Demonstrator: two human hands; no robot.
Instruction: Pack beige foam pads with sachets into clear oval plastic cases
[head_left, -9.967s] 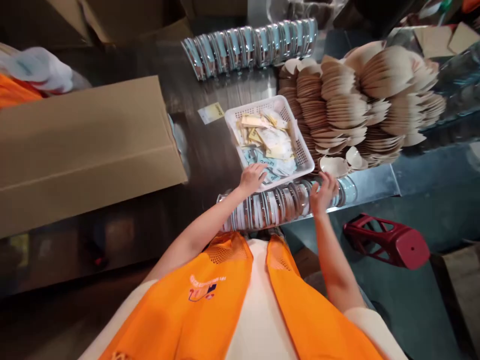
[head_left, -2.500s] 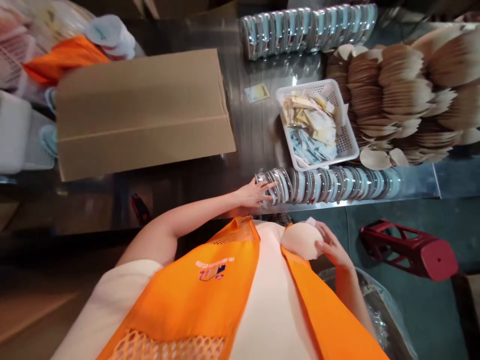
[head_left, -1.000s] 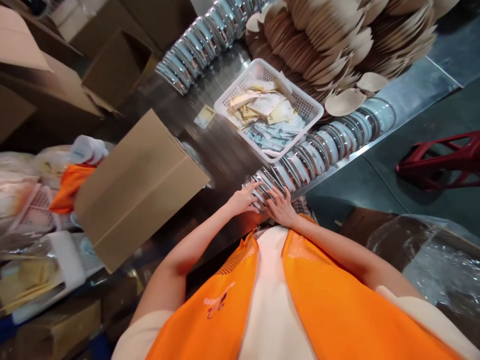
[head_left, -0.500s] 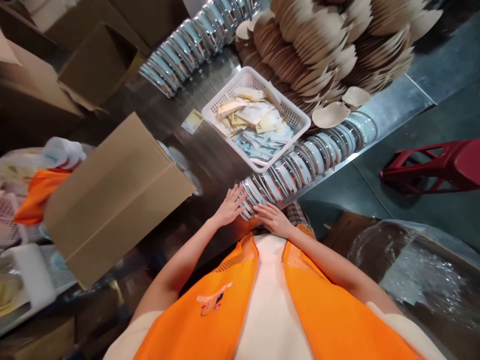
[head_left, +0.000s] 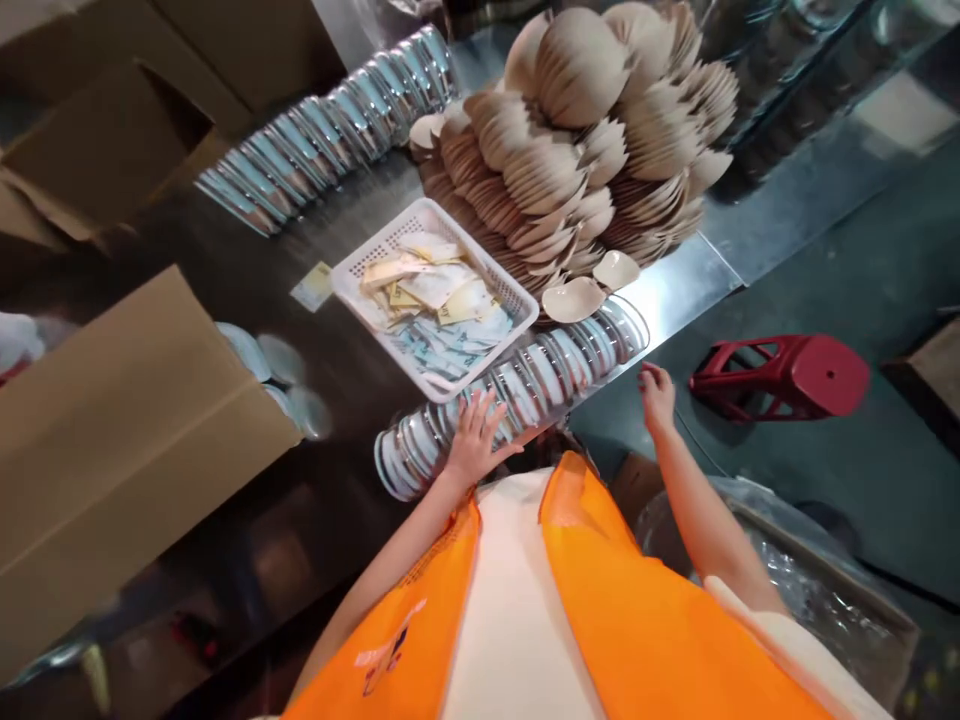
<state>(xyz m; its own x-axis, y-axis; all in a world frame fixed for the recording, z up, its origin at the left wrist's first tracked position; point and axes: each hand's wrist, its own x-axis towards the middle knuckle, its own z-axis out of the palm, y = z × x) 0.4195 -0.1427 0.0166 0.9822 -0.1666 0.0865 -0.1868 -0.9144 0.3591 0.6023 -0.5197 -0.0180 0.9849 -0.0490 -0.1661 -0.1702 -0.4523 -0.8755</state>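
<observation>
My left hand (head_left: 476, 440) lies with fingers spread on a long row of round, shiny-rimmed packs with pale faces (head_left: 521, 392), which stand on edge along the table's front. My right hand (head_left: 658, 397) is off the table edge, just beyond the row's right end. Its fingers are curled in, with no object visible in them. Directly behind the row sits a white perforated basket (head_left: 379, 347) holding yellow, white and pale blue printed sachets (head_left: 442, 290). One loose sachet (head_left: 312, 287) rests left of the basket.
Brown scoop-shaped pieces (head_left: 555, 180) are piled behind the basket. Another row of shiny packs (head_left: 330, 125) runs along the back. A large cardboard box (head_left: 142, 400) occupies the left, beside several round discs (head_left: 281, 358). A red stool (head_left: 787, 375) stands on the floor at right.
My left hand has moved from the row's left end onto its middle part. My right hand has left the row and moved right, its fingers now curled. The view has shifted rightward.
</observation>
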